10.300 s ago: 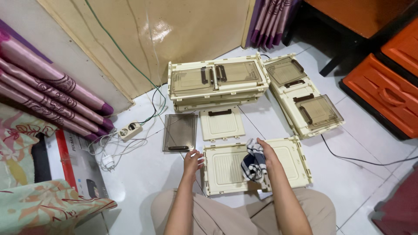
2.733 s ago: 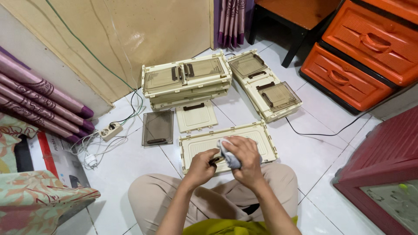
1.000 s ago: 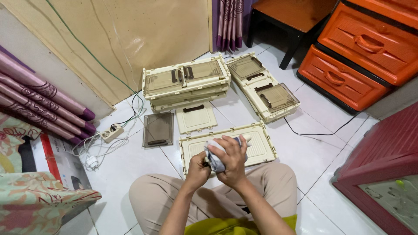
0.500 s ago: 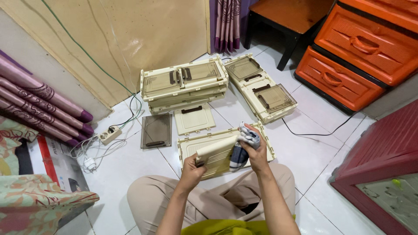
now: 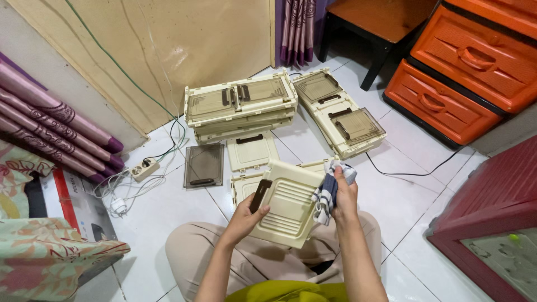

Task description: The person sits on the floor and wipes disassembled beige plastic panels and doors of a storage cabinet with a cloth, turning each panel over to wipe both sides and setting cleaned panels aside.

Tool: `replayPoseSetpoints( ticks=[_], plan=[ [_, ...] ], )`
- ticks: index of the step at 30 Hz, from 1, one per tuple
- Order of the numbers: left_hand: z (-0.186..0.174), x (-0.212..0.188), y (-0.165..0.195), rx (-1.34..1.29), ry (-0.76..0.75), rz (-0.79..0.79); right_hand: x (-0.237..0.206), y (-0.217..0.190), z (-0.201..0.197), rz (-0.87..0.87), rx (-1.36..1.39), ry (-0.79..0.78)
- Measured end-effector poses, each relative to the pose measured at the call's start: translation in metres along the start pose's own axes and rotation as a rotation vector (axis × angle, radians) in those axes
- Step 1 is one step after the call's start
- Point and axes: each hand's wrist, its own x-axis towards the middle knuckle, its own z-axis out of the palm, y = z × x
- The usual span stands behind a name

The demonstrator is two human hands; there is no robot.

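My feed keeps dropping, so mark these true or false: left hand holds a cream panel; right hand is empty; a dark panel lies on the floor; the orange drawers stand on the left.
1. The left hand holds a cream panel. True.
2. The right hand is empty. False: it grips a cloth.
3. A dark panel lies on the floor. True.
4. The orange drawers stand on the left. False: they are at the right.

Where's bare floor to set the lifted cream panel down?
Bare white tile lies right of the right hand, between the long cream panel, the black cable and the red cabinet. Ahead of the left hand, smoky panel, small cream door and stacked crate crowd the floor.
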Motion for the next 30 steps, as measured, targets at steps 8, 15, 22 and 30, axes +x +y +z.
replayPoseSetpoints(
  ticks=[8,15,22,30],
  plan=[
    [0.014,0.001,-0.018,-0.144,0.157,0.047,-0.022,-0.010,0.015,-0.562,-0.398,0.115],
    [0.018,-0.002,0.003,-0.123,0.213,0.151,-0.061,-0.036,0.030,-0.835,-1.134,-0.252],
    [0.032,-0.011,0.024,0.130,0.139,0.128,-0.072,-0.033,0.059,-0.905,-1.401,-0.304],
    [0.040,-0.011,0.012,0.078,0.148,0.179,-0.087,-0.027,0.081,-1.047,-1.272,-0.413]
  ],
)
